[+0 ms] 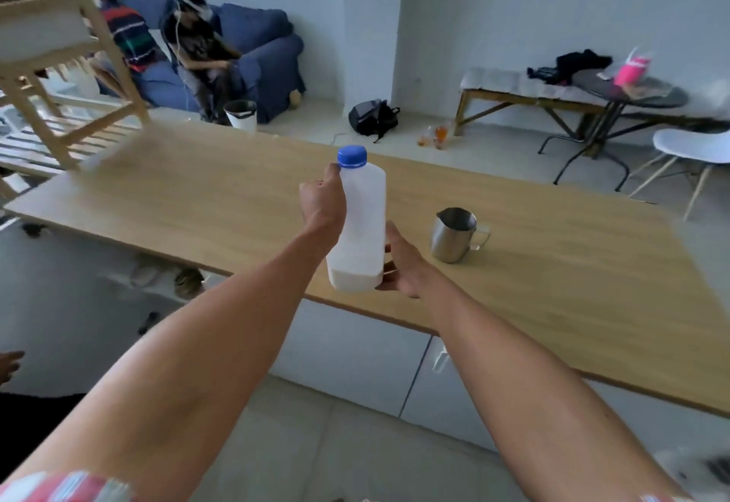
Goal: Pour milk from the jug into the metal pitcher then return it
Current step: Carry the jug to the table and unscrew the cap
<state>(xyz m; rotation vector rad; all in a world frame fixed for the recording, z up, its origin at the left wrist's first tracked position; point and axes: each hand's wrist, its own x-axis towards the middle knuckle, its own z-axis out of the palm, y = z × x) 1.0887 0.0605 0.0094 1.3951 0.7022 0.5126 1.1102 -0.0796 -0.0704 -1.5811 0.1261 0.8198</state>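
A translucent white milk jug with a blue screw cap is held upright above the near edge of the wooden counter. A little milk lies in its bottom. My left hand grips the jug's upper left side, thumb near the cap. My right hand touches the jug's lower right corner with its fingers around the base. The cap is on. A steel pitcher with a handle on its right stands upright on the counter, just right of the jug and apart from it.
White cabinet fronts sit under the counter. Two people sit on a blue sofa far back left. A wooden frame stands at the counter's far left end. A bench, a round table and a white chair are at back right.
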